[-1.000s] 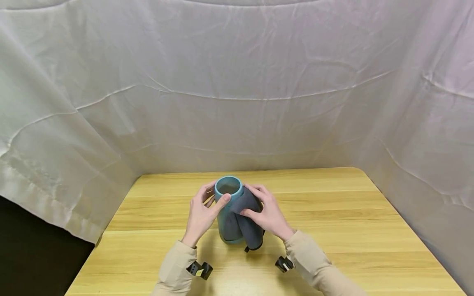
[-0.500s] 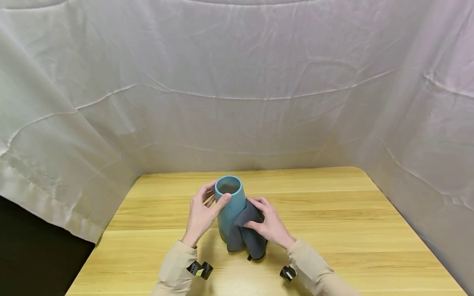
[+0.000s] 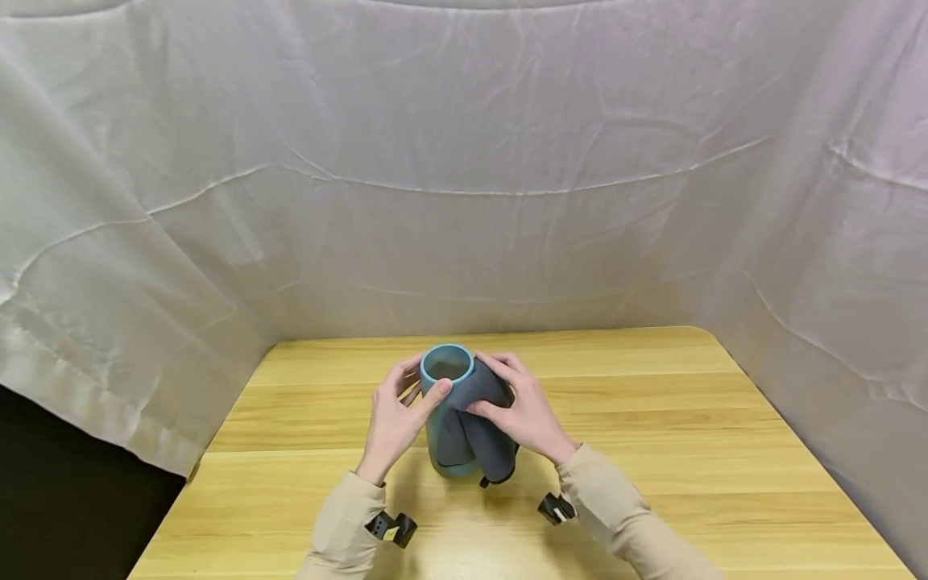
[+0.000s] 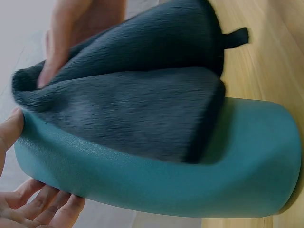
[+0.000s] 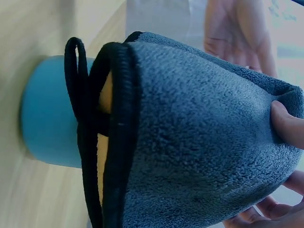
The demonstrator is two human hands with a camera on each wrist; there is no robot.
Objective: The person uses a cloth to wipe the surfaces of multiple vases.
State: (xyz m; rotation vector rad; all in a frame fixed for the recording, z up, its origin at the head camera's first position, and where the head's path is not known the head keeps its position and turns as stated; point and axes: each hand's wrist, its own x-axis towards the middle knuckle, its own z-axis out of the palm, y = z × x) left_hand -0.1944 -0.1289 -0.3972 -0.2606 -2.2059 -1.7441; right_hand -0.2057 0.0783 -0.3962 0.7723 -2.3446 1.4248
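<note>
A tall blue-teal vase (image 4: 256, 156) with an open round mouth stands upright on the wooden table. My left hand (image 3: 395, 420) holds it near the rim, thumb in front and fingers round the far left side. A dark grey fleecy cloth (image 5: 199, 128) with black edging and a small hanging loop drapes over the vase's right side. My right hand (image 3: 528, 415) grips this cloth between thumb and fingers, pressing it against the vase just under the rim. In the right wrist view the cloth hides most of the vase; only its lower end shows.
The pale wooden table (image 3: 652, 419) extends to both sides and behind the vase. A light grey curtain (image 3: 464, 242) encloses the back and sides. A black wrist mount (image 3: 391, 528) sits on the left sleeve, another black mount (image 3: 556, 509) on the right.
My right hand slid down the vase with the cloth half a second ago, then came back up to the rim. The left hand and vase have stayed in place.
</note>
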